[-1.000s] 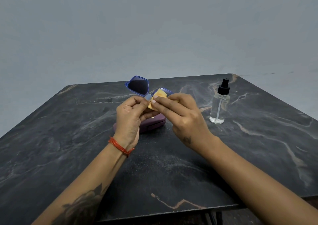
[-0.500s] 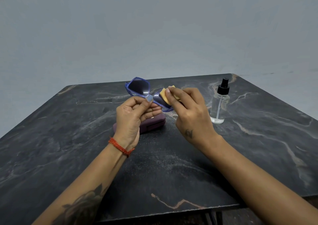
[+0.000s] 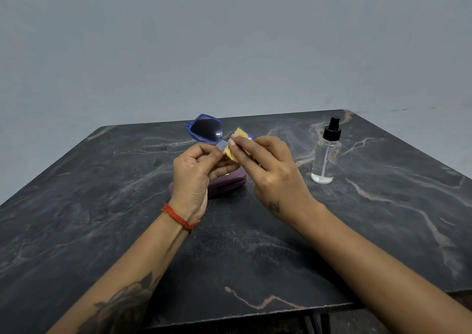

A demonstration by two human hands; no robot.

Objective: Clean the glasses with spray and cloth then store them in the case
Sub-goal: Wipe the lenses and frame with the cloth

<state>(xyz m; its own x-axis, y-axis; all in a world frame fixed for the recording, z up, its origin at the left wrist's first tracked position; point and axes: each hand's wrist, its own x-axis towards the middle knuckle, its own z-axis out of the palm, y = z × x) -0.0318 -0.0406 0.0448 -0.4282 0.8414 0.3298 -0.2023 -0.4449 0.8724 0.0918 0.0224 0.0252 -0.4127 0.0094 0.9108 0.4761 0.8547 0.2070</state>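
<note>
**A:** What have your hands got, nearest first?

**B:** My left hand (image 3: pixel 194 173), the one with the red thread bracelet (image 3: pixel 180 219) at the wrist, has its fingers curled round the middle of the blue plastic-framed glasses with dark angular lenses (image 3: pixel 206 129). My thumb lies against the bridge, and one lens stands up above and beyond my fingertips.

**A:** And the right?

**B:** My right hand (image 3: pixel 270 167) pinches the small yellow cleaning cloth with a zigzag edge (image 3: pixel 236 143) between thumb and fingers, and presses it onto the other lens. That lens is almost wholly hidden under the cloth and my fingers; only a sliver of blue frame shows past them.

**A:** Where is the case?

**B:** The purple hard glasses case (image 3: pixel 227 182) lies closed on the dark marbled stone table (image 3: pixel 102 206), just under and behind my left fingers, partly hidden by that hand.

**A:** The spray?

**B:** The clear plastic spray bottle with a black pump top (image 3: pixel 325 155) stands upright on the table to the right of my right hand, near it but apart. Neither hand touches it. Beyond the table's far edge is a plain grey wall (image 3: pixel 229 40).
</note>
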